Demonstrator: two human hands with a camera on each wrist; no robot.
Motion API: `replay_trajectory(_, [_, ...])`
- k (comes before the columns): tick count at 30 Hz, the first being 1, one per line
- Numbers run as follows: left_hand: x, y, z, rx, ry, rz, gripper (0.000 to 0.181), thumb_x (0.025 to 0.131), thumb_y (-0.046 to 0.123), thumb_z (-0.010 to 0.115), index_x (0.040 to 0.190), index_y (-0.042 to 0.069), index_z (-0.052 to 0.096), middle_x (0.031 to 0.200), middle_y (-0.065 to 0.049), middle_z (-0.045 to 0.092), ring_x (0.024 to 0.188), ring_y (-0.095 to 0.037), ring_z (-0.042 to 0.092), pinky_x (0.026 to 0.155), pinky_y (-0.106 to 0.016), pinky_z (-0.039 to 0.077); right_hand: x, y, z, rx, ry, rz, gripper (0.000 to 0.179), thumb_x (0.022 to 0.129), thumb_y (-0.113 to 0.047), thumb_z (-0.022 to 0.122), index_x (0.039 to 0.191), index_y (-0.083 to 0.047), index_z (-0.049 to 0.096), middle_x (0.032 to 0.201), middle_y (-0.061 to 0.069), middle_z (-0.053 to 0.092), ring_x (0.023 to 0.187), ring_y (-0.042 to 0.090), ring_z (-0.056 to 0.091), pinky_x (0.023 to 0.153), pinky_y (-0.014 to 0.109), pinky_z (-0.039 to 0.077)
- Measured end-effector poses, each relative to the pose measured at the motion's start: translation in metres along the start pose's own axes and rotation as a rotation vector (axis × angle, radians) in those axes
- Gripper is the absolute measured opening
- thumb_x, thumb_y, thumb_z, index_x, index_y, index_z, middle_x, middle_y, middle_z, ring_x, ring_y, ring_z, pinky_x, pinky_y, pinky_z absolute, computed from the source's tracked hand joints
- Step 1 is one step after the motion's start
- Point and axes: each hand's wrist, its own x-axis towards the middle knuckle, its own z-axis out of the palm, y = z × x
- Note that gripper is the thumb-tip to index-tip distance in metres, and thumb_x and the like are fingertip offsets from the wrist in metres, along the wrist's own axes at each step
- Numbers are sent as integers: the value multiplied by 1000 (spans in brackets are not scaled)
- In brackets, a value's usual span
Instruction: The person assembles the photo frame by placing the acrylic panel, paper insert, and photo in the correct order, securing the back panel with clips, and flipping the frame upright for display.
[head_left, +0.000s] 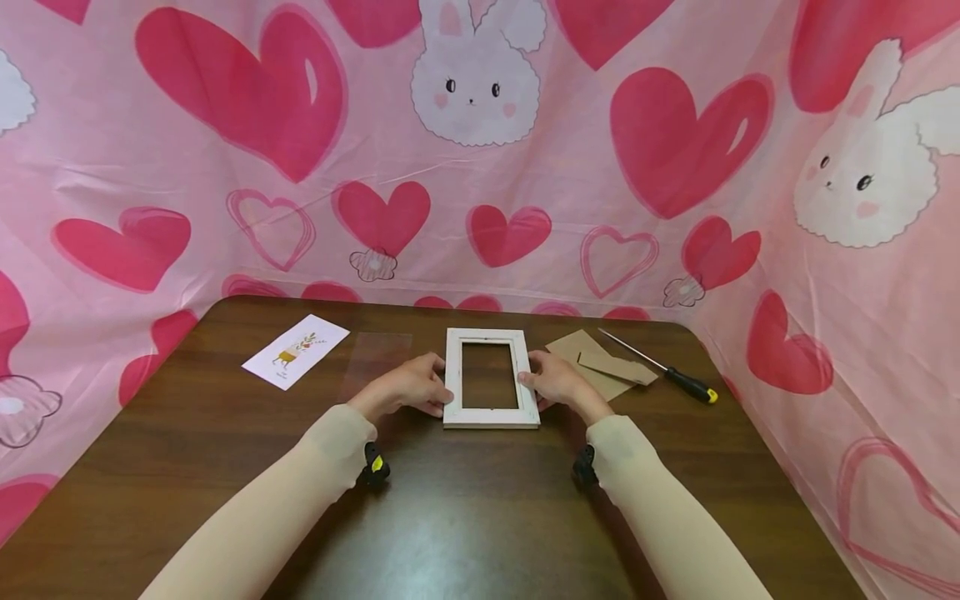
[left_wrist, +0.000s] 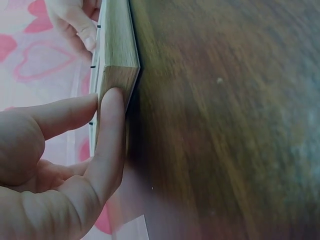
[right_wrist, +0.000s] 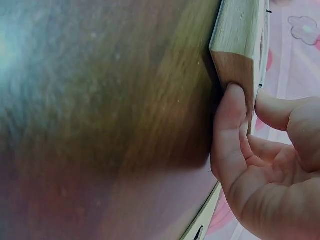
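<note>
A white picture frame (head_left: 491, 419) with an open middle lies close over the table, its long sides pointing away from me. My left hand (head_left: 408, 385) holds its left side, thumb on the upper face and a finger against the outer edge. On the opposite side, my right hand (head_left: 557, 381) grips the frame the same way. Both wrist views show the frame's side edge (left_wrist: 121, 45) in pale wood tone, with small dark tabs along its upper face. Through the opening, only brown tabletop shows.
Left of the frame lie a white card (head_left: 296, 352) with a printed drawing and a clear sheet (head_left: 382, 350). To the right are a brown backing board (head_left: 572, 343) with a stand strip (head_left: 617, 367), then a screwdriver (head_left: 686, 383). A pink curtain (head_left: 555, 167) hangs behind the wooden table (head_left: 465, 517).
</note>
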Motion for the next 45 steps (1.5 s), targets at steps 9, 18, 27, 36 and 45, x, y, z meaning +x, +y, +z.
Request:
replay_trajectory(9, [-9, 0, -7, 32, -30, 5, 67, 96, -3, 73, 150, -9, 34, 102, -18, 62, 81, -22, 64, 75, -34, 66, -8, -6, 7, 17, -29, 0, 63, 107, -13, 63, 160, 6, 35, 91, 17, 60, 70, 23, 66, 62, 36, 65])
replay_trajectory(18, [-18, -5, -13, 61, -33, 3, 66, 95, -3, 74, 149, -9, 35, 103, -20, 62, 80, -22, 65, 75, -35, 66, -11, -8, 19, 30, -17, 11, 64, 107, -13, 64, 162, 4, 35, 86, 16, 60, 56, 18, 64, 53, 36, 63])
replay_trajectory(27, [-22, -10, -12, 72, -23, 10, 64, 94, -4, 74, 148, -8, 39, 100, -18, 63, 80, -22, 65, 73, -35, 66, -18, -11, 24, 61, -5, 52, 65, 105, -13, 68, 160, 3, 36, 87, 17, 59, 52, 19, 63, 51, 37, 62])
replay_trajectory(36, [-26, -12, -12, 83, -24, 32, 62, 94, -6, 74, 146, -10, 41, 98, -18, 63, 80, -21, 65, 73, -35, 66, -22, -10, 27, 82, -20, 65, 65, 105, -16, 68, 159, 2, 35, 91, 19, 58, 52, 20, 64, 51, 37, 62])
replay_trajectory(45, [-34, -8, -43, 319, 128, 89, 52, 99, 16, 75, 140, -6, 52, 101, -16, 64, 83, -25, 67, 77, -38, 65, -22, -16, 27, 76, -31, 70, 67, 105, -18, 69, 160, 0, 35, 91, 18, 59, 54, 20, 62, 53, 37, 63])
